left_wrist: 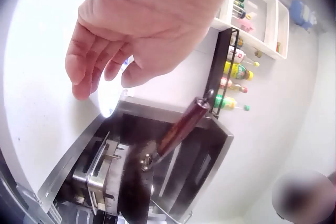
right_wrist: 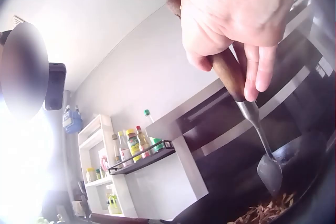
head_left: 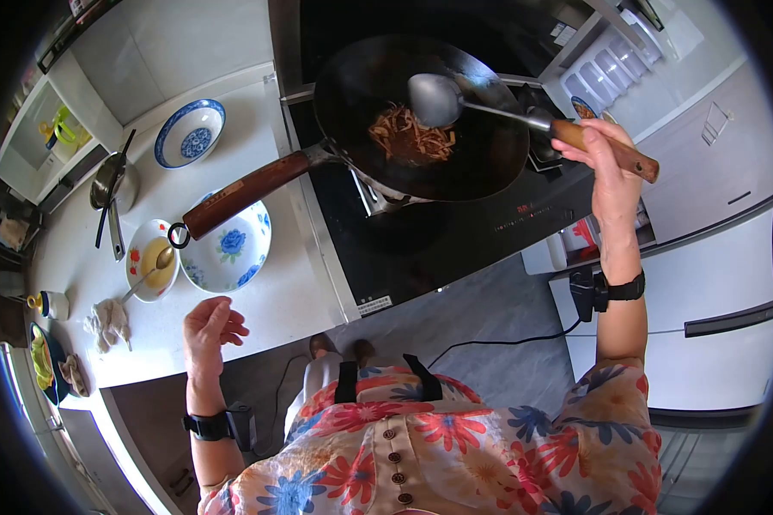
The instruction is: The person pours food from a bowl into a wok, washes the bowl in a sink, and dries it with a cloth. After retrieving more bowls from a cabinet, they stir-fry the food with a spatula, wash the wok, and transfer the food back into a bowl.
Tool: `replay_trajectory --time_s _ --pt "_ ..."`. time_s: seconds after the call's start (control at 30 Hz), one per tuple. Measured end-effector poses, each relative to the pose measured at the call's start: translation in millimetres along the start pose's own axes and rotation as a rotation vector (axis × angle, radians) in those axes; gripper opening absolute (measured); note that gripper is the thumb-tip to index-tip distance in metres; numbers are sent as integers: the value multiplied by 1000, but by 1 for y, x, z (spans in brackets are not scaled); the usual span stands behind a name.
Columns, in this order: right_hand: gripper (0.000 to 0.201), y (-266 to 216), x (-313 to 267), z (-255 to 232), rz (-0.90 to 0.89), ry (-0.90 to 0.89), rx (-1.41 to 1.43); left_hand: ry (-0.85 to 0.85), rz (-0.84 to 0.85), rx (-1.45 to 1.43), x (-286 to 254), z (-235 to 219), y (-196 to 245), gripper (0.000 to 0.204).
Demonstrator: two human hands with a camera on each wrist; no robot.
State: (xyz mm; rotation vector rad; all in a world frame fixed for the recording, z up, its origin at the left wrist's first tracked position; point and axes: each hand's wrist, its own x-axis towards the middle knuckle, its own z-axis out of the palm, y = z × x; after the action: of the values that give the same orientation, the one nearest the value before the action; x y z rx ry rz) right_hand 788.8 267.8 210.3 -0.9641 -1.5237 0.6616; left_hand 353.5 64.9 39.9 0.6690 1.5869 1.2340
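In the head view my right hand (head_left: 611,176) grips the wooden handle of a metal wok spatula (head_left: 436,100). Its blade hovers over shredded brown strips (head_left: 408,137), meat-like, gathered in the dark wok (head_left: 348,90). The right wrist view shows the fingers of my right hand (right_wrist: 236,19) wrapped about that handle, the blade close above the strips. Beside the counter's front edge hangs my left hand (head_left: 210,335), fingers loosely bent with nothing in them. Nearest to it is a white plate with blue flowers (head_left: 232,249), partly covered by the wok's wooden handle (head_left: 249,196).
Left of the plate sits a small bowl (head_left: 137,279) of yellowish liquid with a spoon (head_left: 165,256). A blue-patterned bowl (head_left: 189,133), a metal pot (head_left: 127,184) and a crumpled cloth (head_left: 108,324) share the counter. Bottles (right_wrist: 132,145) line a wall rack.
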Motion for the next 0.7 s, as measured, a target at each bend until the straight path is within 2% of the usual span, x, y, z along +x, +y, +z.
replay_trajectory --time_s 0.03,0.13,0.23,0.33,0.5,0.6,0.7 --pt "17 2 4 -4 28 55 -16 -8 -45 -10 0 4 -2 26" --pt "18 15 11 -10 -33 113 -56 -15 -98 -99 7 18 1 29" --pt "18 19 11 -6 -27 146 -121 -8 -66 -196 18 25 -1 26" --pt "18 16 7 -3 63 131 -25 -2 -58 -192 26 25 -7 22" --pt "19 13 15 -7 -13 143 -117 72 82 -215 44 10 -25 18" --pt "20 18 17 -10 -5 134 -95 96 101 -237 56 1 -28 16" --pt "18 10 10 -2 91 100 -38 124 129 -239 61 -3 -27 16"
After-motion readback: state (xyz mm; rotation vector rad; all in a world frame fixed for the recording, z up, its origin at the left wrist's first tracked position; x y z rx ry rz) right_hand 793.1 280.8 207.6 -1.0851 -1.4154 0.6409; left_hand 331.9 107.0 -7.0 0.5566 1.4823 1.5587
